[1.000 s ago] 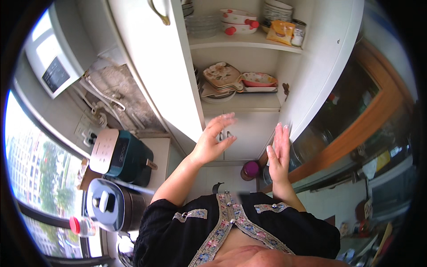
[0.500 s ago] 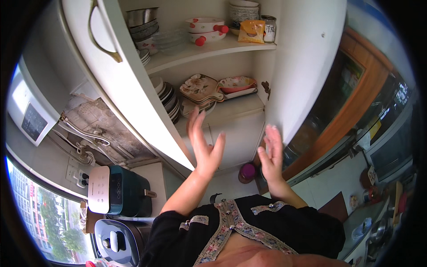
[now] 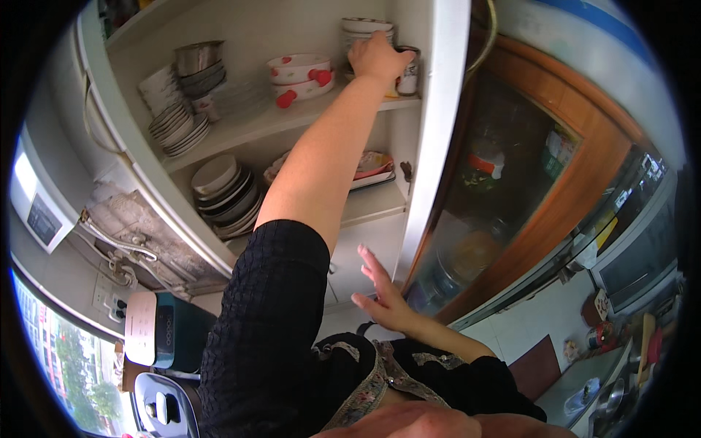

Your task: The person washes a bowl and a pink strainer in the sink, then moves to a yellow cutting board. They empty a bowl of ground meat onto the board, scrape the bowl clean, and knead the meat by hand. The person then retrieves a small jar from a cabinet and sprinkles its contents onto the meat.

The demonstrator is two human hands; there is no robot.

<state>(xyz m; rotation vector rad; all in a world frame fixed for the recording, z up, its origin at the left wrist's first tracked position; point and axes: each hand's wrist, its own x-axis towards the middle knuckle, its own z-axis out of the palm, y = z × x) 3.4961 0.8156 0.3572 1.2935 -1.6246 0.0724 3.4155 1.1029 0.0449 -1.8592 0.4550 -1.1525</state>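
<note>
My left hand (image 3: 377, 57) reaches to the upper shelf of the open white cupboard, in front of the stacked bowls (image 3: 366, 28) and beside a glass jar (image 3: 409, 73). Its thumb spreads toward the jar, but the back of the hand hides the fingertips. A bit of yellow packet (image 3: 392, 93) shows below the hand; the rest is covered. My right hand (image 3: 381, 293) hangs lower, in front of the closed lower cabinet, fingers apart and holding nothing.
Red-handled bowls (image 3: 299, 80), metal bowls (image 3: 199, 58) and small stacked dishes (image 3: 179, 130) share the upper shelf. Plates (image 3: 226, 193) stand below, partly behind my arm. The cupboard door (image 3: 438, 139) is at the right, beside a wood-framed glass door (image 3: 540, 226).
My left hand has risen from before the lower shelf to the upper one, now covering most of the yellow packet. My right hand has moved lower and leftward. The view has shifted.
</note>
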